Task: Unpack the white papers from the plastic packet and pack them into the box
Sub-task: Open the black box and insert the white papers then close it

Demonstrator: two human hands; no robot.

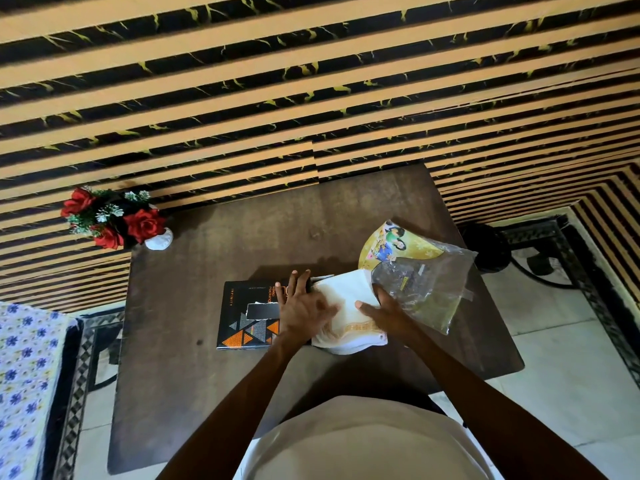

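Observation:
A stack of white papers [346,299] with a gold-patterned edge lies in the middle of the dark wooden table [207,375]. It rests over the right part of a black box [242,320] printed with orange and grey triangles. My left hand [301,306] presses flat across the box and the left side of the papers, fingers spread. My right hand [381,313] holds the right side of the stack, where the clear plastic packet [426,289] with a yellow printed card begins. The packet lies crumpled to the right, its mouth at the papers.
A white vase of red artificial roses [117,220] stands at the table's far left corner. A black metal stand [540,251] is on the floor to the right. A floral-covered bed [24,375] sits at the left. A striped wall rises behind the table.

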